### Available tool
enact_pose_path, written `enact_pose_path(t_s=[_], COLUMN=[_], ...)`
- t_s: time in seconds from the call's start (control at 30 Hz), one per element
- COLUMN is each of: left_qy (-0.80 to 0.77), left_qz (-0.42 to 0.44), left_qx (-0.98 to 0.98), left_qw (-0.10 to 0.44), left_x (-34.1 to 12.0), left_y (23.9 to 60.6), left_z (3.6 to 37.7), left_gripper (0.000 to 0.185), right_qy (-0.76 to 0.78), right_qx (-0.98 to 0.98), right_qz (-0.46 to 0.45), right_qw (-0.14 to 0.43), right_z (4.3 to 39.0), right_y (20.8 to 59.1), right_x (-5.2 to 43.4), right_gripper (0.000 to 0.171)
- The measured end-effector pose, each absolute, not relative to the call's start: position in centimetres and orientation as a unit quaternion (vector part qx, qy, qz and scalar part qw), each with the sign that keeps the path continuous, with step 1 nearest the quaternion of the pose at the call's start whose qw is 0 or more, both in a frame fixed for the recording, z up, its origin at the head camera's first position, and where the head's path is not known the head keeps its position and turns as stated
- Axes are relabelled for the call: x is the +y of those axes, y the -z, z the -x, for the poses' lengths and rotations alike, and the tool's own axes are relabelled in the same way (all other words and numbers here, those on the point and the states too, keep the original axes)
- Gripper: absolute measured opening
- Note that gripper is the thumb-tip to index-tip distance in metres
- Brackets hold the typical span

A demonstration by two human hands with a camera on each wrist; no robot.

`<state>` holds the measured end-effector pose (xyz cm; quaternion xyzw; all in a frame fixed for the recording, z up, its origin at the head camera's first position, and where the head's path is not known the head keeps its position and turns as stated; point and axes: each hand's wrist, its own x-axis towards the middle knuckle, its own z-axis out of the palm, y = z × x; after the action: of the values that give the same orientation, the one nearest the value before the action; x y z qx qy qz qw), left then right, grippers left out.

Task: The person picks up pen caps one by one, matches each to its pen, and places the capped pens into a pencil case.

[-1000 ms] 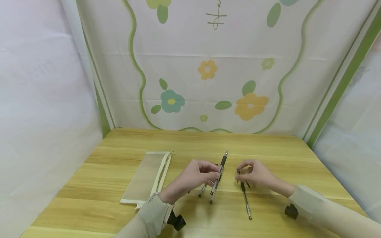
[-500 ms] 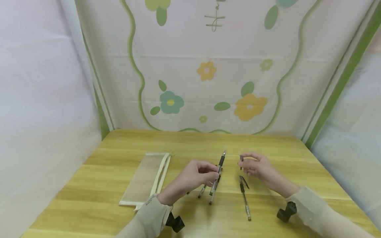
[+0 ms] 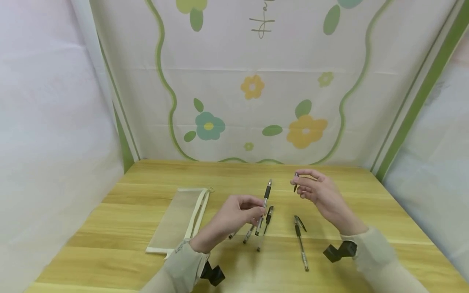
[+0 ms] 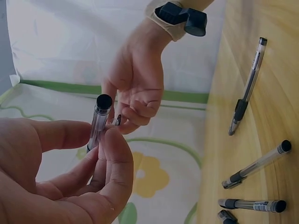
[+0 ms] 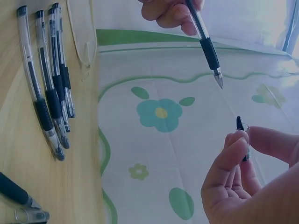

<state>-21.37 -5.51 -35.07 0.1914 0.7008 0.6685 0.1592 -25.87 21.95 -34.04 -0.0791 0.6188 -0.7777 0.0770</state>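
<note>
My left hand pinches an uncapped gel pen by its clear barrel, black grip and metal tip pointing up. In the right wrist view the pen's bare tip points toward my right hand, with a gap between them. Thumb and fingers of that hand pinch a small clear-and-black pen cap. Below my right hand, a gel pen lies on the table, with a dark cap-like piece at its far end; whether the two are joined, I cannot tell. Several more gel pens lie near my left hand, partly hidden by it in the head view.
A flat translucent zip pouch with cream edging lies on the wooden table, left of my left hand. Behind the table hangs a white cloth printed with flowers. Both wrists wear black cameras.
My right hand has risen away from the pen lying on the right, carrying the cap up beside the held pen's tip level. My left hand has shifted slightly left and up with its pen.
</note>
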Motion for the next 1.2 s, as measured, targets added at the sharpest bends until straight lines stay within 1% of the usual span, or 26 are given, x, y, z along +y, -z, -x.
enact_pose_path(t_s=[0.13, 0.3, 0.57, 1.0, 1.2], left_qy=[-0.665, -0.652, -0.65, -0.638, -0.635], left_qz=[-0.194, -0.198, -0.213, -0.24, -0.245], left_qx=[0.703, 0.716, 0.709, 0.706, 0.709], left_qw=[0.159, 0.153, 0.174, 0.192, 0.185], left_x=[-5.5, -5.5, -4.9, -4.7, -4.6], left_y=[35.1, 35.2, 35.2, 35.8, 35.7], left_z=[21.2, 21.0, 20.4, 20.3, 20.3], left_gripper=[0.019, 0.019, 0.016, 0.015, 0.015], right_qy=[0.754, 0.737, 0.718, 0.697, 0.658], right_qx=[0.649, 0.668, 0.689, 0.708, 0.736], right_qz=[0.083, 0.089, 0.083, 0.102, 0.152], right_qw=[0.057, 0.055, 0.047, 0.058, 0.046], right_z=[25.4, 25.6, 25.7, 25.2, 24.9], right_y=[33.7, 33.6, 34.0, 34.6, 34.8], right_x=[21.8, 21.2, 20.9, 20.5, 20.2], right_gripper=[0.034, 0.039, 0.04, 0.038, 0.036])
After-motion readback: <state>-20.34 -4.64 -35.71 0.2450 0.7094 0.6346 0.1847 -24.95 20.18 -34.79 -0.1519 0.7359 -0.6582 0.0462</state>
